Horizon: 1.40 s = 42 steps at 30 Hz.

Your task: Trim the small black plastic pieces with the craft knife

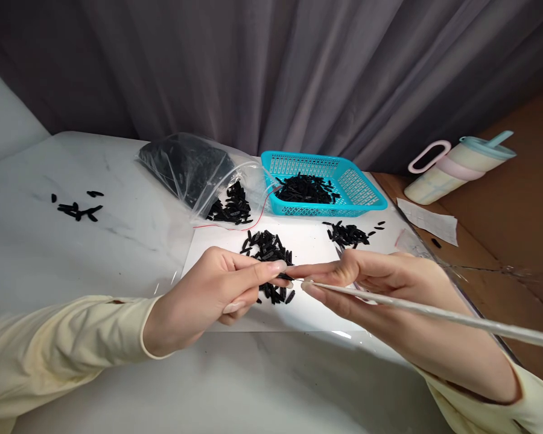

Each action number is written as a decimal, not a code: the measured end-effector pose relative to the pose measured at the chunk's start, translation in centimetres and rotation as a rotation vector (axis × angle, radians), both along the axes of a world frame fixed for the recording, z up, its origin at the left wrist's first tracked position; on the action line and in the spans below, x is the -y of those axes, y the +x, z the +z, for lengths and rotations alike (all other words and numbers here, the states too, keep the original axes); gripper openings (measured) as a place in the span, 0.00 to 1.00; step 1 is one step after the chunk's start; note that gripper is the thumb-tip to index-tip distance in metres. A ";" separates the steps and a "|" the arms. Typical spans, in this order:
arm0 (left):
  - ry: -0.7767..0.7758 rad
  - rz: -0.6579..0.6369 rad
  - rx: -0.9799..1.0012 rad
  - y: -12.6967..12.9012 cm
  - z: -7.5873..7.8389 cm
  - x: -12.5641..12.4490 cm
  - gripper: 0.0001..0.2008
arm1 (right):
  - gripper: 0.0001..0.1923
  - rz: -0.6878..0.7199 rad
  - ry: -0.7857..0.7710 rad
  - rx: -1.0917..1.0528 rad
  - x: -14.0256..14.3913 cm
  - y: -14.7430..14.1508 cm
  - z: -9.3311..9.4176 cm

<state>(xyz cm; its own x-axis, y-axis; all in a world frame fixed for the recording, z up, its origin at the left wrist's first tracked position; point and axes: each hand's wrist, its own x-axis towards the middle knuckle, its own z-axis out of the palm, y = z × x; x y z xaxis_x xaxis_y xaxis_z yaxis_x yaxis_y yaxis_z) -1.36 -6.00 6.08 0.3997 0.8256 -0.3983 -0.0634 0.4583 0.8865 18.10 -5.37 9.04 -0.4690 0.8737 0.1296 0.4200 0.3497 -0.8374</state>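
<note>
black bits meet a thin rod over the white sheet

we hold our left hand [208, 295] with thumb and forefinger pinched on a small black piece [284, 278], its tip turned toward the right. our right hand [380, 280] pinches a long pale rod [434, 313] near its end, and the rod runs off low to the right, resting along the wrist for support, it seems. the two pinches meet almost fingertip to fingertip, held just above the sheet [308, 241], likely so that anything dropped lands on white and shows up.

under the hands lies a loose heap [266, 247] of the same black pieces, close enough to pick from. a smaller heap [348, 234] sits to the right, apart from the first, perhaps kept separate as a different lot. behind them a blue basket [366, 193] holds more pieces, and a clear bag [190, 169] lies open with its mouth spilling some onto the sheet's edge. a few strays [76, 210] lie far left on the table [72, 253]. a lidded cup [457, 169] stands well off to the right.
</note>
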 end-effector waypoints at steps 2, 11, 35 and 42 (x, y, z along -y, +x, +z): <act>-0.022 0.012 0.012 0.1 0.0 0.0 0.16 | 0.08 -0.027 0.071 0.099 0.3 -0.2 -0.2; -0.149 0.068 0.075 0.0 -0.6 -0.2 0.14 | 0.05 0.019 0.599 0.195 1.7 -1.2 -3.3; -0.212 0.114 0.150 0.2 -1.0 -0.6 0.14 | 0.09 -0.206 0.571 0.093 1.5 -2.6 -6.7; -0.206 0.108 0.146 0.1 -1.1 -0.6 0.14 | 0.12 -0.248 0.336 0.046 1.3 -2.7 -4.8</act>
<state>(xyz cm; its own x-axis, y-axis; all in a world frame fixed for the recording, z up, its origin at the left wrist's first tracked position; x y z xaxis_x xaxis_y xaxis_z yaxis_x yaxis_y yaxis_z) -1.29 -5.35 4.95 0.3796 0.7738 -0.5071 -0.2416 0.6120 0.7530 15.35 -6.65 4.27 -0.2614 0.8734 0.4108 0.5600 0.4839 -0.6725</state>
